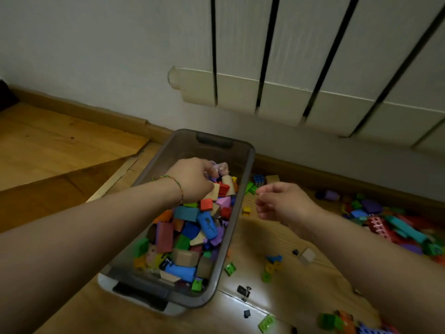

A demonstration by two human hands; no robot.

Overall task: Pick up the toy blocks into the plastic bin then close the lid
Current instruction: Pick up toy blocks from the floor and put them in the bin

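My left hand (pixel 192 179) grips pale blocks (pixel 220 168) over the bin (pixel 192 148); my right hand (pixel 281 203) hangs loosely curled, empty, beside it.

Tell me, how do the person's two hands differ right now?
The left hand is over the bin; the right hand is beside it, above the floor. The left hand grips pale pieces; the right hand's fingers are loosely curled and seem to hold nothing. The left wrist wears a bracelet; the right wrist is bare. Both reach forward on bare forearms.
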